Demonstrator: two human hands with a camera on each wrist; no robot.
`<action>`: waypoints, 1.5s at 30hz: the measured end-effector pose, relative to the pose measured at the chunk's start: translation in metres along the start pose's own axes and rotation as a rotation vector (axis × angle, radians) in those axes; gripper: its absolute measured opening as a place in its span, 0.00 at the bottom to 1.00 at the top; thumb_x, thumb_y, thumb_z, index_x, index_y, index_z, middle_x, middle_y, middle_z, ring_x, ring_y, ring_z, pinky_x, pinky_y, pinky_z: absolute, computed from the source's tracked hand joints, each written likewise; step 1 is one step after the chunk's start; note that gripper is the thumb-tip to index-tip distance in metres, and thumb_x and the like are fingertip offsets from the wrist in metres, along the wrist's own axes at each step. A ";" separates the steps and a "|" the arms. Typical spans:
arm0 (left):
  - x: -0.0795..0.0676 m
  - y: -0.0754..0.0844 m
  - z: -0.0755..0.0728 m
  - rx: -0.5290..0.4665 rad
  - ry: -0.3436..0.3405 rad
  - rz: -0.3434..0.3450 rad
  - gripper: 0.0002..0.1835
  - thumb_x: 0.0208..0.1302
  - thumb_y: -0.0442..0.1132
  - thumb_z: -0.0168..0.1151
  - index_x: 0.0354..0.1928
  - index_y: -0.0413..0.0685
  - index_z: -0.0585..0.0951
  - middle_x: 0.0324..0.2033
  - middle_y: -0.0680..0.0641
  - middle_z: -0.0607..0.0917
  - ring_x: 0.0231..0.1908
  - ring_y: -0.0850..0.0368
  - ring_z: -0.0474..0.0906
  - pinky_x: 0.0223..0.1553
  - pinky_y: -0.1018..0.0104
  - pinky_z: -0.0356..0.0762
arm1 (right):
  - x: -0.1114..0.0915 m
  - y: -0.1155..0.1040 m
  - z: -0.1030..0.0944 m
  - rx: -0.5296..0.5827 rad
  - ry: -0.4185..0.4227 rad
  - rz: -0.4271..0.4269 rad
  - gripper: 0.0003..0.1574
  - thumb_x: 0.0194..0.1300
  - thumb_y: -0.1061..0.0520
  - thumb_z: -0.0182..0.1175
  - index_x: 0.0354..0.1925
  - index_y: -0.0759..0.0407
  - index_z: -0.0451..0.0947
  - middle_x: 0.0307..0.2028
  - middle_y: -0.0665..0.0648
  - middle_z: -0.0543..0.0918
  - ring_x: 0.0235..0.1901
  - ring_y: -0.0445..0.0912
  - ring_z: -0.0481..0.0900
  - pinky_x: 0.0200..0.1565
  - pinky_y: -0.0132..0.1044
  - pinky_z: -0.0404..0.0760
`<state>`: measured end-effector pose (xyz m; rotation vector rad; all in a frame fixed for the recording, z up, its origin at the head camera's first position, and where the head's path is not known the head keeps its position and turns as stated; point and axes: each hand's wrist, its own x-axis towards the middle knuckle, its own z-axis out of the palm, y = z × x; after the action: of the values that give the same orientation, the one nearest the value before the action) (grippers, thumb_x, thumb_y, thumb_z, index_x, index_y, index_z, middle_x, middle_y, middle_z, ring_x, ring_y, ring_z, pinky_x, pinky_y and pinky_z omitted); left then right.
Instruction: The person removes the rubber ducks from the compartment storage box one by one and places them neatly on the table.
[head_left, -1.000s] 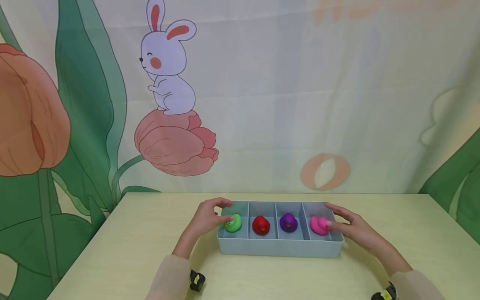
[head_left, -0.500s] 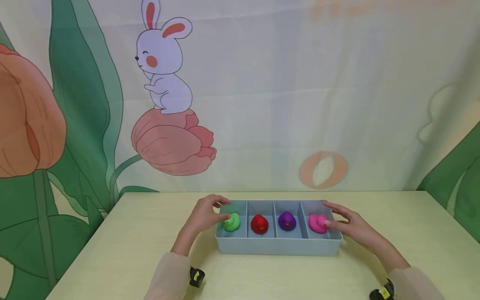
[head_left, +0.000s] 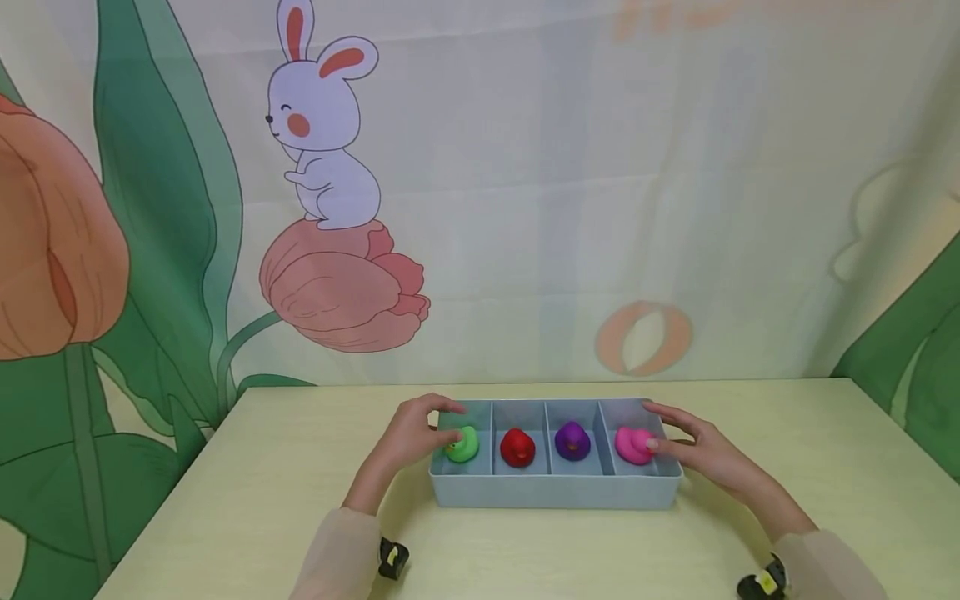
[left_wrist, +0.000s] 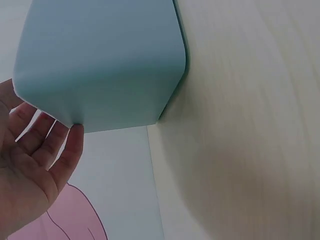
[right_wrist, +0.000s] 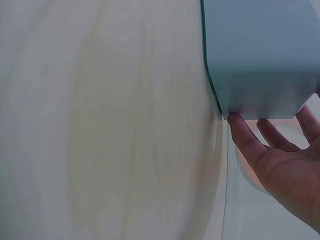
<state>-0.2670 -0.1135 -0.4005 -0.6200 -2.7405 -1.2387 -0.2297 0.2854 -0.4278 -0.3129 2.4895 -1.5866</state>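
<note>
A grey-blue divided box (head_left: 555, 492) sits on the table with one toy duck in each compartment. From left to right these are a green duck (head_left: 463, 447), a red duck (head_left: 517, 449), a purple duck (head_left: 573, 442) and a pink duck (head_left: 632, 446). My left hand (head_left: 411, 432) grips the box's left end, thumb over the rim by the green duck. At the right end, my right hand (head_left: 708, 454) holds the box likewise, its thumb overlapping the pink duck in the head view. Both wrist views show fingertips against the box's end walls (left_wrist: 115, 100).
The pale wooden table (head_left: 300, 467) extends to both sides and in front of the box. Behind its far edge hangs a printed backdrop (head_left: 480, 208) with a rabbit and tulips. Dark straps (head_left: 392, 558) are on both sleeved wrists.
The head view has shifted slightly, moving the whole scene a little to the left. Both hands keep their hold on the box, and the ducks stay in their compartments.
</note>
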 end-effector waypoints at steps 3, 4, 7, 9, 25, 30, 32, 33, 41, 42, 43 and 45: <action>0.003 0.000 0.001 0.039 -0.055 0.005 0.16 0.50 0.32 0.67 0.43 0.42 0.82 0.41 0.47 0.82 0.46 0.48 0.75 0.47 0.56 0.75 | 0.000 -0.001 -0.001 -0.003 -0.002 -0.001 0.40 0.63 0.51 0.56 0.68 0.57 0.52 0.66 0.72 0.50 0.59 0.72 0.57 0.53 0.59 0.68; 0.004 0.000 0.002 0.055 -0.071 0.012 0.16 0.50 0.31 0.67 0.44 0.41 0.81 0.41 0.46 0.82 0.46 0.47 0.75 0.47 0.55 0.74 | 0.000 -0.001 0.000 -0.003 -0.001 0.003 0.41 0.63 0.51 0.56 0.68 0.57 0.52 0.66 0.72 0.50 0.59 0.72 0.57 0.53 0.59 0.68; 0.006 0.003 0.003 0.132 -0.121 0.029 0.16 0.50 0.30 0.66 0.44 0.39 0.81 0.42 0.45 0.83 0.47 0.47 0.76 0.49 0.53 0.73 | 0.000 -0.002 0.000 -0.005 0.000 0.007 0.41 0.63 0.51 0.56 0.68 0.58 0.52 0.66 0.72 0.50 0.59 0.72 0.56 0.53 0.59 0.68; 0.007 0.006 0.004 0.194 -0.149 0.030 0.16 0.50 0.29 0.65 0.44 0.39 0.81 0.42 0.44 0.83 0.46 0.48 0.76 0.49 0.54 0.73 | 0.000 -0.002 0.000 -0.004 -0.001 0.008 0.41 0.63 0.51 0.57 0.68 0.58 0.52 0.66 0.72 0.50 0.59 0.72 0.56 0.53 0.59 0.68; 0.008 0.020 0.015 0.599 -0.246 0.012 0.15 0.48 0.25 0.62 0.40 0.42 0.83 0.27 0.52 0.78 0.27 0.57 0.67 0.27 0.68 0.66 | 0.001 -0.003 0.002 -0.015 0.002 0.006 0.41 0.62 0.51 0.57 0.68 0.58 0.53 0.66 0.72 0.51 0.59 0.72 0.57 0.53 0.57 0.69; 0.008 0.021 0.016 0.636 -0.260 0.013 0.15 0.48 0.25 0.63 0.40 0.43 0.84 0.26 0.52 0.78 0.26 0.57 0.66 0.27 0.68 0.65 | 0.002 -0.003 0.002 -0.024 0.007 0.006 0.41 0.62 0.51 0.57 0.68 0.58 0.53 0.66 0.72 0.51 0.59 0.72 0.58 0.53 0.58 0.69; 0.008 0.021 0.016 0.640 -0.263 0.012 0.16 0.47 0.25 0.64 0.41 0.43 0.84 0.27 0.52 0.79 0.27 0.57 0.66 0.27 0.68 0.66 | 0.002 -0.003 0.002 -0.029 0.009 0.005 0.41 0.62 0.51 0.57 0.68 0.58 0.53 0.65 0.72 0.51 0.59 0.72 0.58 0.53 0.57 0.69; 0.008 0.021 0.016 0.642 -0.263 0.014 0.17 0.47 0.24 0.64 0.41 0.43 0.84 0.28 0.51 0.79 0.27 0.57 0.67 0.27 0.68 0.66 | 0.002 -0.002 0.002 -0.031 0.009 0.004 0.41 0.62 0.51 0.57 0.68 0.58 0.53 0.65 0.73 0.51 0.59 0.72 0.58 0.53 0.57 0.69; 0.009 0.022 0.013 0.549 -0.246 0.010 0.18 0.48 0.26 0.62 0.44 0.44 0.83 0.37 0.49 0.82 0.31 0.56 0.67 0.28 0.67 0.66 | -0.001 -0.004 0.001 -0.039 0.013 -0.011 0.40 0.63 0.51 0.57 0.68 0.58 0.53 0.65 0.73 0.50 0.58 0.71 0.60 0.53 0.57 0.69; 0.009 0.022 0.012 0.530 -0.241 0.009 0.17 0.49 0.26 0.62 0.44 0.44 0.83 0.37 0.49 0.82 0.30 0.56 0.67 0.27 0.68 0.66 | -0.001 -0.004 0.001 -0.038 0.013 -0.013 0.40 0.63 0.51 0.57 0.68 0.58 0.53 0.65 0.73 0.50 0.58 0.71 0.60 0.53 0.57 0.69; 0.009 0.023 0.011 0.514 -0.237 0.010 0.17 0.49 0.27 0.62 0.44 0.43 0.83 0.38 0.48 0.82 0.30 0.56 0.67 0.27 0.68 0.66 | -0.002 -0.004 0.000 -0.035 0.013 -0.015 0.40 0.63 0.52 0.57 0.68 0.58 0.53 0.65 0.73 0.50 0.58 0.71 0.60 0.53 0.57 0.69; 0.009 0.024 0.011 0.484 -0.230 0.007 0.17 0.50 0.28 0.63 0.45 0.44 0.83 0.38 0.49 0.82 0.30 0.56 0.68 0.26 0.68 0.66 | -0.002 -0.004 0.000 -0.032 0.012 -0.014 0.40 0.63 0.52 0.57 0.68 0.59 0.53 0.65 0.73 0.50 0.58 0.71 0.60 0.53 0.57 0.69</action>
<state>-0.2650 -0.0883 -0.3885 -0.7468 -3.0492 -0.4841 -0.2275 0.2843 -0.4239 -0.3266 2.5292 -1.5606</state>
